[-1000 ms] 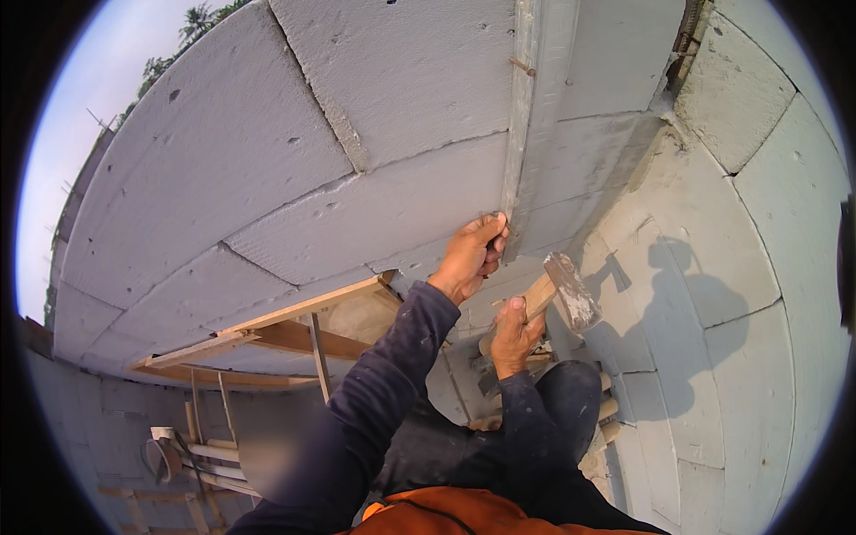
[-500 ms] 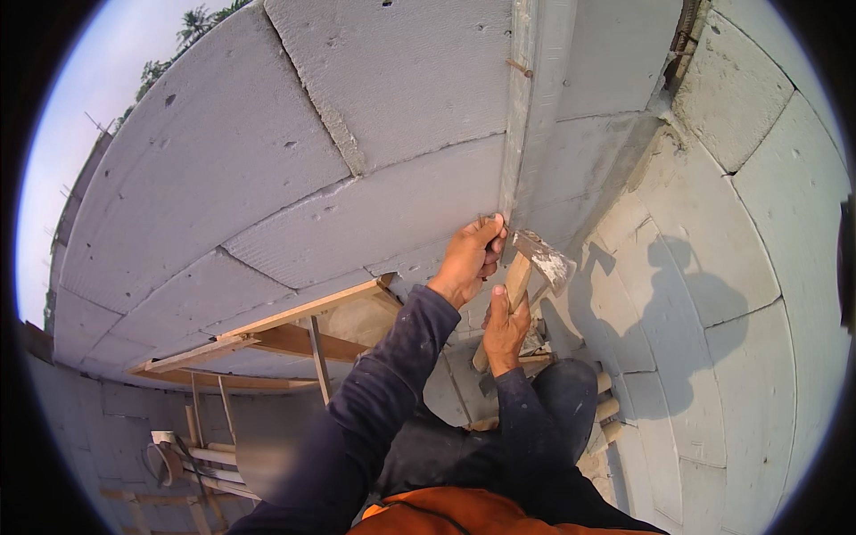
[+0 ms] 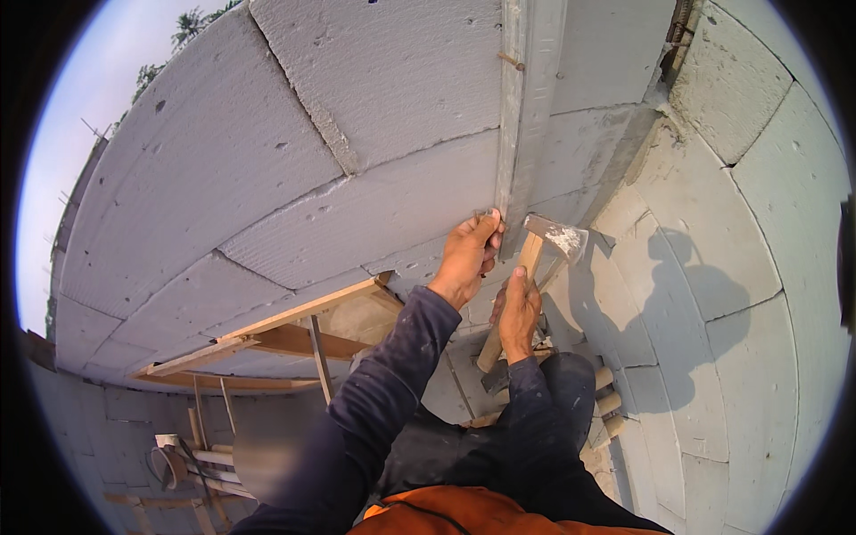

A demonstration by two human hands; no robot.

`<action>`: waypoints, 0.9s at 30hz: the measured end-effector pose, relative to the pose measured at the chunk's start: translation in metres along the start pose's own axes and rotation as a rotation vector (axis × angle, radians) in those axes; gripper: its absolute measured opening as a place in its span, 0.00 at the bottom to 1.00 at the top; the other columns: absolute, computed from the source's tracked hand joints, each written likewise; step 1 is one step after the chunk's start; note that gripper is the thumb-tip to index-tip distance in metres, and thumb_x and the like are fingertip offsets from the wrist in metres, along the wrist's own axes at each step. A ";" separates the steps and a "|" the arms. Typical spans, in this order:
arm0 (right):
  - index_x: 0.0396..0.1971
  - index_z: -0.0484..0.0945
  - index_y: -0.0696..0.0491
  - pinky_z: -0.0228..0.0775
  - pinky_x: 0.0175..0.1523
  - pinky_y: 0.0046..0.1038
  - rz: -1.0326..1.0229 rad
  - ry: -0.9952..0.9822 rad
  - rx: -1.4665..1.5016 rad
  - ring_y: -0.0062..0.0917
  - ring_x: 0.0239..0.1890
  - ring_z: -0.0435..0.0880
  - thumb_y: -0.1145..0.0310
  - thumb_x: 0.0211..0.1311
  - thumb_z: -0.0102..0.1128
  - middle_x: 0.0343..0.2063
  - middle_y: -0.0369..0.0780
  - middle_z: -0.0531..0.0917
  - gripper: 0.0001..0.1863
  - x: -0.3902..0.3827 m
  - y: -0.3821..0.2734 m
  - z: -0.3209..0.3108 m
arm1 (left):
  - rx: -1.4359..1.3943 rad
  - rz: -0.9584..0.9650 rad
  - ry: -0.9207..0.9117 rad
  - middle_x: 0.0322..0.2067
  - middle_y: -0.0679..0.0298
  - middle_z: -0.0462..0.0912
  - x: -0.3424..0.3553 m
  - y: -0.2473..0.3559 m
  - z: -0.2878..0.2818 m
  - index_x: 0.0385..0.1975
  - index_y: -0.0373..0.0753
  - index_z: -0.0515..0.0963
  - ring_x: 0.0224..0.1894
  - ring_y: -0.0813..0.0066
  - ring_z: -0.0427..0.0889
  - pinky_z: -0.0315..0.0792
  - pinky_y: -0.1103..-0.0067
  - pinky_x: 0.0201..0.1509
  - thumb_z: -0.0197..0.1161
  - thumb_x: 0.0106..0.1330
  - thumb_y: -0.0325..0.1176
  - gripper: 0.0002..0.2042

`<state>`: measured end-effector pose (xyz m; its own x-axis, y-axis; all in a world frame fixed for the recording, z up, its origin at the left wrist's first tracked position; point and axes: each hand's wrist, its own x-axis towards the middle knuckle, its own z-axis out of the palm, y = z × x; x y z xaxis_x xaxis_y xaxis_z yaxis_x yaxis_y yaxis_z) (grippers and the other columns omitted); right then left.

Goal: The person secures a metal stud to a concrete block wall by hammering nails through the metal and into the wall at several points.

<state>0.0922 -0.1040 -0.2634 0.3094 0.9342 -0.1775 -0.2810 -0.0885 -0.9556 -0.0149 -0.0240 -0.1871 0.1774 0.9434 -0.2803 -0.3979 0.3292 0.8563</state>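
Observation:
My left hand [image 3: 468,259] pinches something small and thin, apparently a nail [image 3: 499,221], against a long straight pale strip [image 3: 519,116] on the block wall [image 3: 392,71]. Higher up, a rusty nail [image 3: 508,61] sticks out of the strip. My right hand [image 3: 519,316] is closed round the wooden handle of a hammer [image 3: 532,254], whose head, crusted with white material, is held just right of my left fingertips. What exactly my left fingertips hold is partly hidden.
A timber-framed opening [image 3: 294,316] sits low on the left, above pale pipes [image 3: 214,453]. Another block wall [image 3: 749,232] rises on the right and carries my shadow. Several short round poles [image 3: 606,401] lie beside my bent knee [image 3: 571,388]. Sky and treetops show at upper left.
The hammer head has risen from lower right, swinging toward my left fingertips and then slightly back to the right. My right hand has moved up; my left hand stays at the strip.

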 end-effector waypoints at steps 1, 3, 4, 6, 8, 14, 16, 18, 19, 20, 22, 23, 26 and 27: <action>0.37 0.73 0.53 0.66 0.21 0.24 0.017 -0.019 -0.018 0.17 0.16 0.73 0.42 0.79 0.56 0.18 0.32 0.73 0.26 0.000 -0.003 0.001 | 0.014 0.004 0.008 0.24 0.77 0.73 0.000 0.000 0.001 0.35 0.46 0.77 0.19 0.91 0.59 0.52 0.88 0.18 0.62 0.81 0.48 0.14; 0.35 0.74 0.53 0.66 0.20 0.24 0.018 -0.016 -0.016 0.17 0.16 0.73 0.42 0.79 0.56 0.17 0.31 0.72 0.26 0.000 -0.006 0.002 | 0.040 0.007 0.022 0.24 0.77 0.73 -0.001 0.001 0.001 0.34 0.46 0.77 0.19 0.91 0.59 0.53 0.87 0.18 0.62 0.80 0.48 0.15; 0.34 0.74 0.53 0.66 0.20 0.24 0.020 -0.015 -0.015 0.17 0.15 0.73 0.42 0.79 0.56 0.16 0.31 0.72 0.26 0.000 -0.006 0.003 | 0.053 0.006 0.028 0.23 0.77 0.73 -0.001 0.002 0.001 0.34 0.46 0.77 0.19 0.91 0.59 0.53 0.86 0.18 0.63 0.80 0.48 0.15; 0.35 0.74 0.53 0.66 0.20 0.24 0.044 -0.023 -0.036 0.17 0.15 0.72 0.43 0.80 0.55 0.16 0.31 0.72 0.25 -0.001 -0.007 0.002 | 0.134 0.011 0.060 0.22 0.77 0.73 -0.003 0.005 0.002 0.35 0.45 0.78 0.19 0.89 0.61 0.55 0.85 0.19 0.63 0.80 0.48 0.15; 0.35 0.74 0.53 0.66 0.19 0.24 0.051 -0.042 -0.040 0.17 0.15 0.72 0.43 0.81 0.54 0.16 0.31 0.71 0.25 -0.001 -0.007 0.001 | 0.272 0.025 0.113 0.21 0.77 0.72 -0.011 0.013 -0.003 0.38 0.43 0.80 0.20 0.88 0.66 0.58 0.84 0.20 0.64 0.80 0.47 0.14; 0.36 0.74 0.53 0.66 0.19 0.24 -0.016 -0.103 0.071 0.17 0.15 0.71 0.44 0.81 0.53 0.17 0.31 0.70 0.25 -0.002 0.000 0.004 | 1.604 1.229 -0.325 0.33 0.65 0.83 -0.062 0.091 0.051 0.45 0.34 0.85 0.32 0.69 0.88 0.82 0.73 0.31 0.72 0.67 0.33 0.12; 0.36 0.74 0.53 0.65 0.19 0.24 -0.055 -0.112 0.074 0.17 0.15 0.71 0.44 0.81 0.54 0.17 0.31 0.70 0.25 0.002 0.008 0.006 | 2.001 1.212 -0.440 0.38 0.62 0.84 -0.050 0.106 0.077 0.40 0.35 0.86 0.36 0.65 0.90 0.85 0.71 0.35 0.73 0.62 0.30 0.10; 0.36 0.74 0.53 0.65 0.19 0.24 0.020 -0.064 0.061 0.17 0.15 0.70 0.43 0.80 0.54 0.17 0.31 0.69 0.25 0.002 0.004 0.003 | 2.310 1.120 -0.556 0.40 0.60 0.85 -0.036 0.119 0.096 0.37 0.36 0.88 0.38 0.64 0.91 0.87 0.71 0.38 0.73 0.59 0.29 0.08; 0.36 0.74 0.54 0.66 0.19 0.24 0.059 -0.054 0.065 0.17 0.15 0.70 0.43 0.80 0.55 0.17 0.32 0.69 0.25 -0.001 0.001 0.008 | 2.446 1.026 -0.598 0.40 0.60 0.86 -0.034 0.129 0.100 0.35 0.37 0.88 0.38 0.64 0.91 0.87 0.72 0.38 0.74 0.59 0.28 0.07; 0.37 0.75 0.54 0.66 0.19 0.24 0.075 -0.047 0.080 0.17 0.15 0.70 0.44 0.79 0.56 0.17 0.32 0.69 0.25 -0.003 -0.003 0.012 | 2.578 0.923 -0.641 0.39 0.61 0.86 -0.034 0.136 0.104 0.34 0.38 0.89 0.38 0.64 0.92 0.87 0.73 0.38 0.74 0.58 0.28 0.05; 0.39 0.76 0.56 0.66 0.20 0.24 0.112 -0.018 0.100 0.17 0.16 0.70 0.44 0.78 0.57 0.17 0.32 0.70 0.26 -0.008 -0.005 0.014 | 2.623 0.899 -0.653 0.37 0.60 0.87 -0.036 0.139 0.107 0.33 0.39 0.89 0.39 0.64 0.92 0.87 0.74 0.38 0.73 0.58 0.27 0.04; 0.40 0.76 0.57 0.67 0.22 0.24 0.069 0.018 0.086 0.18 0.17 0.71 0.44 0.78 0.58 0.18 0.32 0.71 0.26 -0.013 0.000 0.015 | 2.644 0.888 -0.661 0.35 0.60 0.87 -0.037 0.139 0.108 0.32 0.39 0.89 0.39 0.64 0.92 0.87 0.74 0.37 0.73 0.58 0.26 0.04; 0.42 0.76 0.57 0.68 0.25 0.24 -0.104 0.115 0.107 0.18 0.19 0.72 0.45 0.77 0.60 0.21 0.33 0.73 0.25 -0.029 0.010 0.026 | 2.618 0.915 -0.591 0.31 0.62 0.88 -0.039 0.139 0.107 0.29 0.41 0.89 0.38 0.64 0.92 0.87 0.74 0.37 0.73 0.58 0.26 0.02; 0.41 0.74 0.56 0.67 0.25 0.24 -0.179 0.149 0.152 0.17 0.20 0.72 0.45 0.77 0.61 0.22 0.33 0.73 0.25 -0.038 0.010 0.030 | 2.622 0.908 -0.603 0.30 0.63 0.89 -0.039 0.138 0.109 0.29 0.41 0.89 0.38 0.64 0.92 0.87 0.74 0.37 0.73 0.58 0.26 0.02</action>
<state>0.0506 -0.1306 -0.2596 0.4933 0.8683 -0.0524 -0.3391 0.1365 -0.9308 0.0212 -0.0194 -0.0109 0.8175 0.5508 -0.1685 0.3876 -0.7424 -0.5465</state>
